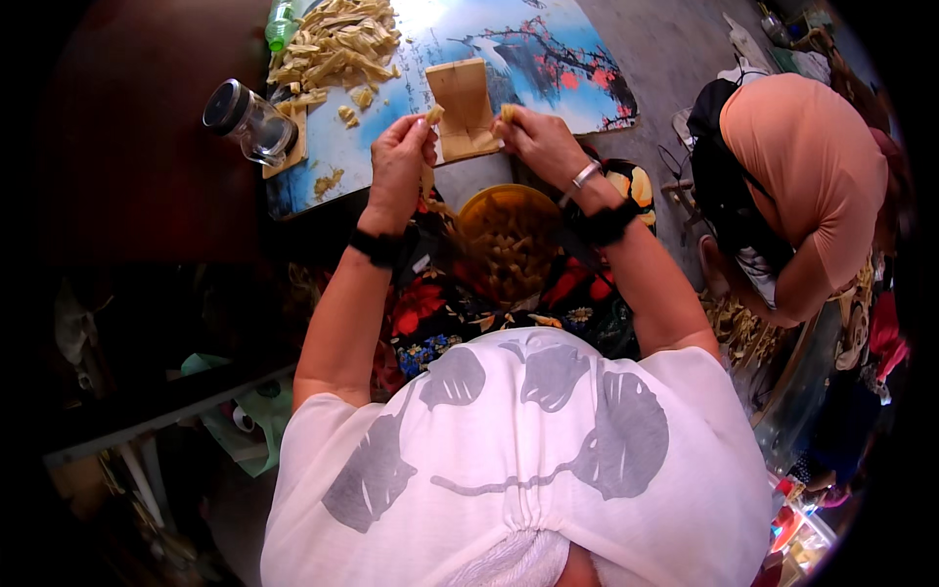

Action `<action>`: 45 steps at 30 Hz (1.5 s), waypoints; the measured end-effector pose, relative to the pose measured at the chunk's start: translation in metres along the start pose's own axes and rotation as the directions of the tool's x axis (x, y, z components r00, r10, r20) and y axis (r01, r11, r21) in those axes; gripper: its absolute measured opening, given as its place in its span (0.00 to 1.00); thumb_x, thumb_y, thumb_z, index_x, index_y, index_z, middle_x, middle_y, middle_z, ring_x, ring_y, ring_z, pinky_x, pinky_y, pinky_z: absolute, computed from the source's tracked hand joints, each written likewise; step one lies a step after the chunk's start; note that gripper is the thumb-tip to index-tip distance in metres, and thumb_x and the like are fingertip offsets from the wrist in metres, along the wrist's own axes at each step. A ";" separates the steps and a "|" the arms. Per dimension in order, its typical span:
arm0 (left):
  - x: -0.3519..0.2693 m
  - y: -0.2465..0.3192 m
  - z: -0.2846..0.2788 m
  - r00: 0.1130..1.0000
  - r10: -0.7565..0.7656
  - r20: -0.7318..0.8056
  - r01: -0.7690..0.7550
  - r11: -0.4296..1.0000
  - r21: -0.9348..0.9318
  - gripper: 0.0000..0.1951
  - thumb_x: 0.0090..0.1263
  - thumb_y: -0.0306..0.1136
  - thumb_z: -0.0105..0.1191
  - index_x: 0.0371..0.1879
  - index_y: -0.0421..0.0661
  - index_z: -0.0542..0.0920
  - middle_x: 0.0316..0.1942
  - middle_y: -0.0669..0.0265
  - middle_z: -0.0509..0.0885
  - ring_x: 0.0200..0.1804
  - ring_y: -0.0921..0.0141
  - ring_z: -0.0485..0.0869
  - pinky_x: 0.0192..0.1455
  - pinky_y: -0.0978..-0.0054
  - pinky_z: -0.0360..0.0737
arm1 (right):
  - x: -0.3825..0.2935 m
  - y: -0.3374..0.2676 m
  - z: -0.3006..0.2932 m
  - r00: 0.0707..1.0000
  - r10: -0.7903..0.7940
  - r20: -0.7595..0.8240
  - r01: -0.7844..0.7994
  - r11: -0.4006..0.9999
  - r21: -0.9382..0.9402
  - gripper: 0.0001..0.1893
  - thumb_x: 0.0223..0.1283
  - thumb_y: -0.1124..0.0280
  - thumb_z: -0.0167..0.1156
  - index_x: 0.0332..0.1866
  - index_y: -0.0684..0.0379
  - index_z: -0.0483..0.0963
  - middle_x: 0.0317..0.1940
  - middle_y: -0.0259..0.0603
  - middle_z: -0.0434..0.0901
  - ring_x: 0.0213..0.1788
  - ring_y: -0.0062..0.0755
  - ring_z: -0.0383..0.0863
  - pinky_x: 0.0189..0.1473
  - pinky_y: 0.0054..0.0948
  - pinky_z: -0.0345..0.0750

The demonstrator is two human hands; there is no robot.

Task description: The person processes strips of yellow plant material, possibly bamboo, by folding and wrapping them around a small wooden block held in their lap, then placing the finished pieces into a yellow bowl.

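My left hand [397, 165] pinches a pale yellow dried piece [434, 114] between thumb and fingertips. A longer strip [427, 180] hangs below that hand. In my right hand [544, 145] is another small yellow piece [508, 112], held at the fingertips. Between the two hands stands an L-shaped wooden stand [461, 92] with an upright board, at the near edge of the table. Below, on my lap, a round yellow container [480, 199] holds many folded pieces [513, 253].
A heap of dried strips [330, 44] covers the far left of the picture-printed tabletop [411, 95]. Beside it are a green plastic bottle [280, 26] and a lidded glass mug [253, 125]. At right another person [799, 176] bends over more strips [741, 323].
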State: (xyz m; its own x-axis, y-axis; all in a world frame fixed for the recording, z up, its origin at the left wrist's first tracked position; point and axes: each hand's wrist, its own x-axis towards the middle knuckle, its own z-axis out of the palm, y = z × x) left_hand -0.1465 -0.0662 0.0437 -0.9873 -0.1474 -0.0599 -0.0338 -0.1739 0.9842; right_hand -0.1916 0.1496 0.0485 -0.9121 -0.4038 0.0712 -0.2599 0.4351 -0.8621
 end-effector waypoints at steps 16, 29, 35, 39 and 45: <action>-0.134 -0.064 0.014 0.805 -0.594 0.014 0.590 0.796 -0.133 0.08 0.75 0.33 0.57 0.45 0.43 0.80 0.36 0.70 0.83 0.40 0.77 0.81 0.45 0.79 0.79 | -0.129 -0.003 0.054 0.992 -0.103 -0.079 0.109 0.991 0.072 0.09 0.72 0.67 0.54 0.43 0.63 0.77 0.31 0.45 0.83 0.32 0.40 0.85 0.35 0.29 0.80; -0.137 -0.045 0.040 0.862 0.090 0.500 -0.503 0.290 0.814 0.10 0.63 0.22 0.57 0.41 0.47 0.83 0.32 0.58 0.78 0.31 0.57 0.83 0.34 0.62 0.80 | -0.151 0.030 0.071 0.982 0.056 -0.181 0.020 0.920 0.391 0.11 0.74 0.68 0.52 0.37 0.64 0.74 0.40 0.47 0.83 0.39 0.40 0.85 0.38 0.35 0.82; -0.141 -0.033 0.055 0.803 0.282 0.525 -0.575 0.138 0.806 0.14 0.58 0.20 0.57 0.45 0.40 0.79 0.34 0.58 0.75 0.34 0.58 0.83 0.33 0.66 0.81 | -0.144 0.040 0.066 0.895 0.411 0.172 -0.428 0.689 0.585 0.13 0.71 0.62 0.57 0.42 0.64 0.78 0.30 0.40 0.84 0.30 0.28 0.86 0.28 0.24 0.79; -0.141 -0.041 0.058 0.852 0.278 0.443 -0.498 0.175 0.849 0.16 0.62 0.20 0.56 0.50 0.43 0.82 0.36 0.56 0.78 0.35 0.54 0.83 0.35 0.63 0.82 | -0.146 0.029 0.059 0.966 0.254 0.047 -0.245 0.842 0.481 0.11 0.67 0.64 0.60 0.42 0.62 0.78 0.34 0.44 0.85 0.32 0.33 0.86 0.38 0.28 0.81; -0.138 -0.043 0.056 0.883 0.194 0.428 -0.466 0.478 0.744 0.15 0.62 0.16 0.51 0.47 0.39 0.81 0.41 0.52 0.77 0.42 0.51 0.82 0.43 0.61 0.81 | -0.153 0.050 0.061 1.000 -0.016 0.005 0.014 0.951 0.310 0.12 0.69 0.64 0.59 0.47 0.61 0.79 0.35 0.42 0.84 0.37 0.29 0.84 0.40 0.27 0.79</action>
State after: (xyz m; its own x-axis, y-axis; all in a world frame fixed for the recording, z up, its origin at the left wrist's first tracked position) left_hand -0.0172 0.0160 0.0186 -0.9447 0.2526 0.2092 0.3279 0.7102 0.6230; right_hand -0.0460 0.1846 -0.0363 -0.9063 -0.4145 0.0827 -0.1614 0.1584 -0.9741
